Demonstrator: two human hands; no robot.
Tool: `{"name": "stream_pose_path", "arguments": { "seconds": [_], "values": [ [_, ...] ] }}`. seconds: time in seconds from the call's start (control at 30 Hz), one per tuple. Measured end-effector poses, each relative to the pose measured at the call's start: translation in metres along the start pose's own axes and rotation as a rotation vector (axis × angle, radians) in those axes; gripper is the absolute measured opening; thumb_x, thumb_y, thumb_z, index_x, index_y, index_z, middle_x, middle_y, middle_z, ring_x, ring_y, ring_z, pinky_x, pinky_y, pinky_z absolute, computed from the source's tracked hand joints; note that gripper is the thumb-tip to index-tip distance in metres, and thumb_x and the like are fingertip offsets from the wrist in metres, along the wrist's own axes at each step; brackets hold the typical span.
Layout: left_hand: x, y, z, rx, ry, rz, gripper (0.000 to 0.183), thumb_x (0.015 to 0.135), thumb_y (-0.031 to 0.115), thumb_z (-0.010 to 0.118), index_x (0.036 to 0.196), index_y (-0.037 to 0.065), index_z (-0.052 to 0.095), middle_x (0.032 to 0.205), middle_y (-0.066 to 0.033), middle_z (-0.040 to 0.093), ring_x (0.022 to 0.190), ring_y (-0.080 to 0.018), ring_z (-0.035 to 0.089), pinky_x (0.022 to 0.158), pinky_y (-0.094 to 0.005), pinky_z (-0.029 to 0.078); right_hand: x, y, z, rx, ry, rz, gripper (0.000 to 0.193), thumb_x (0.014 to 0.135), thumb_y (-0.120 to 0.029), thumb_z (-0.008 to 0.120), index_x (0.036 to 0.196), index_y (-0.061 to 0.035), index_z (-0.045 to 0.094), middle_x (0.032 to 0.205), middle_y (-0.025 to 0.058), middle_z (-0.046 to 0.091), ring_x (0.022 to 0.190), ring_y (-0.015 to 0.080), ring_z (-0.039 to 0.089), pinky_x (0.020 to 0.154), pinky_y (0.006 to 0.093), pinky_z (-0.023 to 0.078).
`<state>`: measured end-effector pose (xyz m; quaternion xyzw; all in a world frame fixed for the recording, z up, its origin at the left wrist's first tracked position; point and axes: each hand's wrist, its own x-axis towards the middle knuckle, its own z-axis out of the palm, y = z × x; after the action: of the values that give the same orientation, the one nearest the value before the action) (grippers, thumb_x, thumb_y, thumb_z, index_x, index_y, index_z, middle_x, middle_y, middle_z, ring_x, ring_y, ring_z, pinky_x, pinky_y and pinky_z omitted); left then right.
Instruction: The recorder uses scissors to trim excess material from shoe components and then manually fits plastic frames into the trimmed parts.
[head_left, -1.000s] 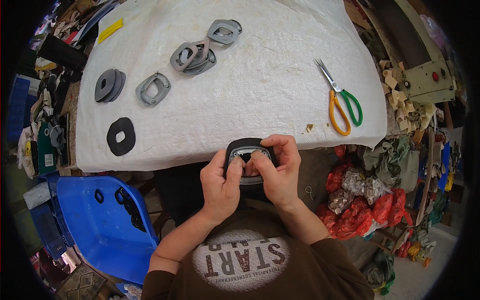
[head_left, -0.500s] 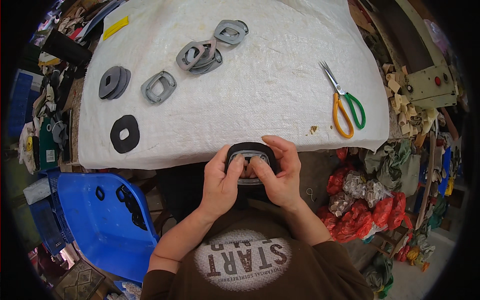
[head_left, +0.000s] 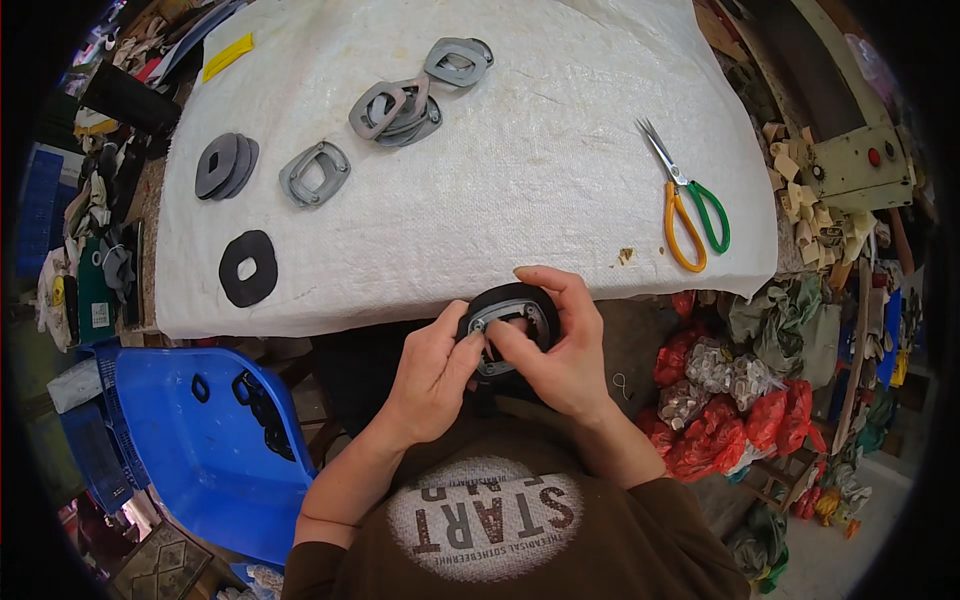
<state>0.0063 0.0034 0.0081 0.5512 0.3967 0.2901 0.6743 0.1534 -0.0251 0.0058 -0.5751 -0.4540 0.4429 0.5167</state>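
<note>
Close in, both hands grip a black oval foam pad with a grey plastic ring frame [head_left: 508, 320] just below the bench edge: left hand [head_left: 432, 372] fingers pinch its left rim, right hand [head_left: 565, 345] wraps the right side. Looks light, soft, bendy; best held by the rims. Farther off on the white woven bench cover [head_left: 520, 160]: black flat oval cutout [head_left: 247, 268], grey ring frames [head_left: 395, 108], orange-and-green-handled scissors [head_left: 688, 203].

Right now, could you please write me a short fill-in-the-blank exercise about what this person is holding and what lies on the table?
1. Both hands, left hand and right hand, hold a black oval piece with a ____ frame on it.
2. The scissors have one orange handle and one ____ handle.
3. The table is covered with a ____ woven cloth.
4. The chair at the person's left is ____.

Missing words: grey; green; white; blue
</note>
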Motion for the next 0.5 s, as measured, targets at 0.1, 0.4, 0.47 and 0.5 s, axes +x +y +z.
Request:
{"name": "stream_pose_path", "arguments": {
  "seconds": [0.1, 0.4, 0.47, 0.5],
  "values": [
    [0.001, -0.002, 0.001, 0.119, 0.031, 0.069, 0.016, 0.089, 0.012, 0.041, 0.090, -0.002, 0.048, 0.061, -0.0062, 0.048, 0.052, -0.0133, 0.047, 0.049, -0.0262, 0.039, 0.000, -0.001, 0.001, -0.112, 0.022, 0.007, 0.043, 0.071, -0.002, 0.067, 0.109, -0.0006, 0.047, 0.085, 0.0053, 0.058, 0.069, 0.0060, 0.054, 0.060, 0.0195, 0.045],
    [0.003, 0.005, -0.004, -0.033, 0.164, -0.001, 0.013, 0.088, 0.010, 0.043, 0.081, -0.001, 0.047, 0.057, -0.0062, 0.047, 0.046, -0.0117, 0.049, 0.044, -0.0255, 0.040, 0.012, 0.002, 0.000, 0.303, -0.048, -0.005, 0.038, 0.080, 0.007, 0.055, 0.115, 0.0013, 0.041, 0.088, 0.0124, 0.059, 0.068, 0.0122, 0.058, 0.060, 0.0233, 0.049],
    [0.002, 0.008, -0.005, 0.058, 0.129, 0.026, 0.013, 0.087, 0.009, 0.043, 0.081, -0.001, 0.048, 0.058, -0.0060, 0.049, 0.047, -0.0113, 0.050, 0.045, -0.0256, 0.040, 0.011, 0.000, 0.003, 0.200, -0.031, 0.024, 0.036, 0.081, 0.005, 0.055, 0.114, 0.0012, 0.041, 0.087, 0.0116, 0.059, 0.066, 0.0113, 0.057, 0.059, 0.0225, 0.048],
    [0.002, 0.006, -0.006, 0.055, 0.127, 0.029, 0.013, 0.087, 0.009, 0.043, 0.081, -0.001, 0.048, 0.058, -0.0060, 0.049, 0.047, -0.0113, 0.050, 0.045, -0.0256, 0.040, 0.010, 0.001, 0.004, 0.196, -0.029, 0.022, 0.036, 0.081, 0.005, 0.055, 0.114, 0.0012, 0.041, 0.087, 0.0116, 0.059, 0.066, 0.0113, 0.057, 0.059, 0.0225, 0.048]
  ]
}}
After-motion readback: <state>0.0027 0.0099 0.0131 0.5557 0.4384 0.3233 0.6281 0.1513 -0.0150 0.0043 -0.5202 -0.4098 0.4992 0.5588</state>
